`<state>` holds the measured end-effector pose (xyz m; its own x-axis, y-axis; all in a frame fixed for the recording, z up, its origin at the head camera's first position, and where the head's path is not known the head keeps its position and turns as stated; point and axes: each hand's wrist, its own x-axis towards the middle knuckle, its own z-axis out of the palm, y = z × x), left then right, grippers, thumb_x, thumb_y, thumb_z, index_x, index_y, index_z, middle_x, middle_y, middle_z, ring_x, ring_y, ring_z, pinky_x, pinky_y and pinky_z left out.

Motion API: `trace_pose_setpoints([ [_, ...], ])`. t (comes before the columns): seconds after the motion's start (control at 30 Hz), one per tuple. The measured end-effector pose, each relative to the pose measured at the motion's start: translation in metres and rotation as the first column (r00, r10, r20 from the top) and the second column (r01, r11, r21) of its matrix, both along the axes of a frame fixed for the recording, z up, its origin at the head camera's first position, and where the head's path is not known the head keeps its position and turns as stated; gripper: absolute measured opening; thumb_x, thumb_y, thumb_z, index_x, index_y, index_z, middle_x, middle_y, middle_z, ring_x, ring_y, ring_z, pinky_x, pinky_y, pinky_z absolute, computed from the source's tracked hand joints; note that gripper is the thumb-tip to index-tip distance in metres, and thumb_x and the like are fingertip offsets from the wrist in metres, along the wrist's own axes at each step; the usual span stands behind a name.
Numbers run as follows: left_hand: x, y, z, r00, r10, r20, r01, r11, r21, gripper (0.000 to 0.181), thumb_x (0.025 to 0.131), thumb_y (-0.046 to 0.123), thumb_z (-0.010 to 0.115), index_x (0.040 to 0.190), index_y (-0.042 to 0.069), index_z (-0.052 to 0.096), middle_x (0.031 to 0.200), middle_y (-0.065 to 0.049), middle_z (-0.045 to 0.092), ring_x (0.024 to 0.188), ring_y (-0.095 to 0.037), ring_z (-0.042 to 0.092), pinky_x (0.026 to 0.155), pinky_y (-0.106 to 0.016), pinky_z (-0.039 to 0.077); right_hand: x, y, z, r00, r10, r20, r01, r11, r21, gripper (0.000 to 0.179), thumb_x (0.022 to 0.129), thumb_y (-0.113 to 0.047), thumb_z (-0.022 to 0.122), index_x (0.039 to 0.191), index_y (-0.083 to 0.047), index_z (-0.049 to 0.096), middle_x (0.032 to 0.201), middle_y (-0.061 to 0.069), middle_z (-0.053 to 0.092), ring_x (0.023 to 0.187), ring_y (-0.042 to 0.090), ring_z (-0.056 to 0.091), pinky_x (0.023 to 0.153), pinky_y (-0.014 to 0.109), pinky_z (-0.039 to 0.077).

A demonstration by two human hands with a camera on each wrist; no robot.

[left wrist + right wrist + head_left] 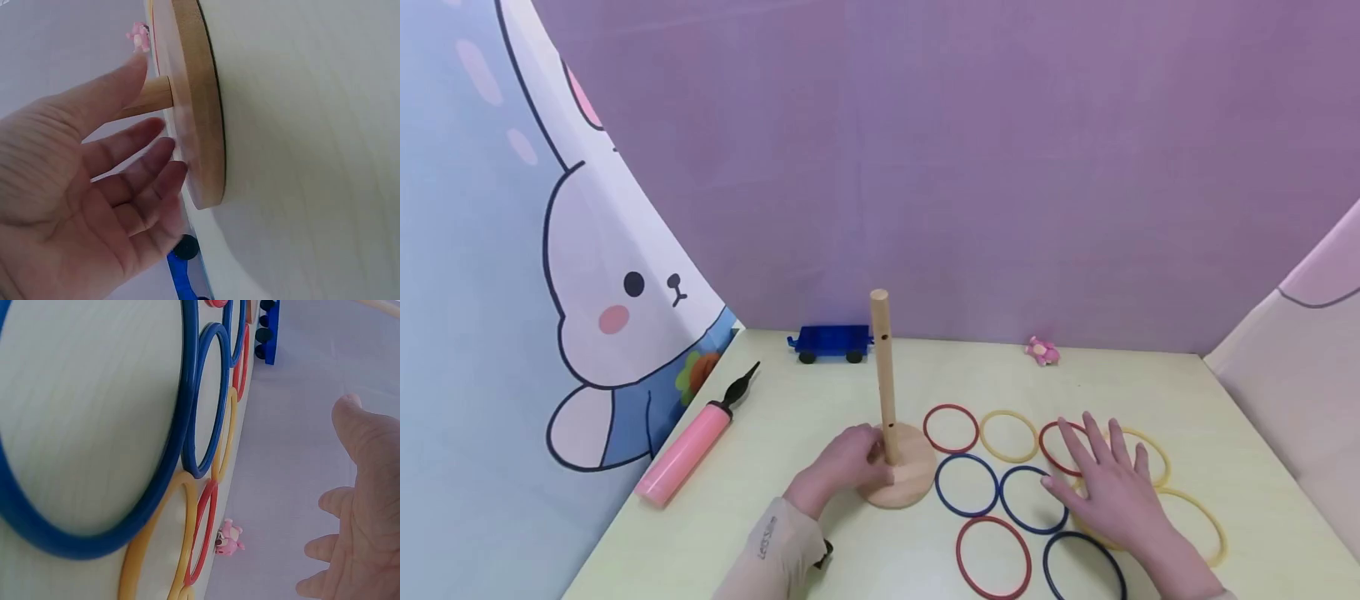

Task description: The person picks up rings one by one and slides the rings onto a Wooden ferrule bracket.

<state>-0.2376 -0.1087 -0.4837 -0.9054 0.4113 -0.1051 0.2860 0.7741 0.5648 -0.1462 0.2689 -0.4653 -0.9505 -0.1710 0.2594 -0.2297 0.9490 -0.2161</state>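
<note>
The left hand [850, 460] has its fingers loosely curved and slightly apart beside the peg [884, 375] of the wooden stand [912, 483]; whether they touch it, I cannot tell; the right hand [1112, 492] spreads its fingers above the coloured rings [1036, 532] on the worktop [782, 433]; a pink pump [687, 455] lies left of the left fingers, a blue cart [832, 340] beyond them; a pink toy [1043, 351] lies beyond the right fingers.

Wooden stand [888, 408]: upright post [883, 358] on a flat round base [913, 477], left hand [848, 458] beside the post at nine o'clock. Slim red rings [952, 452], yellow rings [1007, 412] and blue rings [962, 456] lie flat from two to five o'clock, right hand [1116, 492] spread above.
</note>
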Motion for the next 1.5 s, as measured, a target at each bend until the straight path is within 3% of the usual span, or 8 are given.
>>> trace_pose_setpoints([
  [0.23,-0.005,0.003,0.001,1.000,-0.005,0.007,0.005,1.000,0.008,0.038,0.075,0.022,0.085,0.107,0.009,0.067,0.082,0.000,0.056,0.076,-0.016,0.051,0.068,-0.031,0.044,0.003,0.004,-0.001,0.999,0.006,-0.047,-0.005,1.000,0.009,0.082,0.089,-0.058,0.059,0.150,-0.008,0.036,0.153,0.029,0.026,0.141,0.054,0.007,0.098,0.078,0.010],
  [0.6,-0.006,0.007,-0.004,1.000,0.021,-0.004,-0.021,1.000,0.004,0.034,0.077,0.020,0.083,0.104,0.008,0.066,0.080,0.004,0.058,0.074,-0.014,0.053,0.069,-0.032,0.048,0.009,0.007,-0.006,0.997,0.024,-0.068,-0.025,1.000,-0.018,0.082,0.088,-0.055,0.063,0.152,-0.012,0.033,0.151,0.029,0.028,0.140,0.055,0.010,0.100,0.077,0.006],
  [0.87,-0.008,0.010,-0.004,0.999,0.042,-0.005,-0.042,0.999,0.021,0.032,0.080,0.015,0.081,0.106,0.005,0.065,0.084,0.001,0.062,0.076,-0.014,0.056,0.073,-0.035,0.051,0.018,0.011,-0.002,0.994,0.061,-0.086,-0.067,0.996,-0.062,0.083,0.089,-0.049,0.066,0.155,-0.016,0.028,0.153,0.028,0.026,0.140,0.055,0.009,0.106,0.071,-0.004],
  [1.17,-0.007,0.012,-0.006,0.999,0.051,0.014,-0.051,0.998,0.043,0.033,0.080,0.012,0.081,0.107,0.003,0.064,0.086,-0.002,0.062,0.077,-0.016,0.056,0.075,-0.036,0.052,0.030,0.019,-0.004,0.992,0.101,-0.073,-0.111,0.983,-0.144,0.085,0.088,-0.041,0.069,0.156,-0.019,0.024,0.155,0.025,0.024,0.141,0.053,0.011,0.109,0.066,-0.007],
  [1.27,-0.007,0.012,-0.006,0.999,0.047,-0.002,-0.047,0.998,0.046,0.032,0.079,0.012,0.081,0.105,0.002,0.064,0.084,-0.002,0.062,0.076,-0.016,0.055,0.073,-0.035,0.051,0.034,0.022,-0.005,0.988,0.117,-0.100,-0.133,0.976,-0.173,0.084,0.087,-0.036,0.072,0.155,-0.017,0.028,0.154,0.026,0.027,0.138,0.054,0.018,0.115,0.054,-0.006],
  [1.33,-0.007,0.012,-0.006,0.999,0.041,-0.018,-0.040,0.998,0.044,0.031,0.079,0.012,0.081,0.104,0.003,0.065,0.083,-0.001,0.061,0.075,-0.016,0.055,0.072,-0.035,0.051,0.036,0.024,-0.006,0.985,0.121,-0.124,-0.144,0.971,-0.190,0.084,0.085,-0.034,0.075,0.154,-0.016,0.031,0.151,0.026,0.032,0.134,0.053,0.027,0.117,0.037,-0.005],
  [1.4,-0.008,0.012,-0.008,0.999,0.035,-0.031,-0.034,0.999,0.039,0.030,0.079,0.012,0.081,0.102,0.003,0.065,0.082,-0.001,0.061,0.074,-0.015,0.054,0.072,-0.034,0.050,0.038,0.026,-0.008,0.983,0.120,-0.140,-0.148,0.967,-0.208,0.084,0.083,-0.032,0.077,0.153,-0.016,0.033,0.148,0.025,0.038,0.129,0.052,0.035,0.112,0.019,-0.003],
  [1.5,-0.008,0.011,-0.011,0.999,0.037,-0.036,-0.036,0.999,0.031,0.030,0.079,0.013,0.081,0.103,0.004,0.065,0.082,0.000,0.061,0.075,-0.015,0.054,0.072,-0.034,0.050,0.041,0.028,-0.009,0.981,0.108,-0.159,-0.144,0.961,-0.236,0.078,0.081,-0.029,0.079,0.147,-0.011,0.042,0.140,0.023,0.048,0.121,0.046,0.044,0.102,0.004,0.002],
])
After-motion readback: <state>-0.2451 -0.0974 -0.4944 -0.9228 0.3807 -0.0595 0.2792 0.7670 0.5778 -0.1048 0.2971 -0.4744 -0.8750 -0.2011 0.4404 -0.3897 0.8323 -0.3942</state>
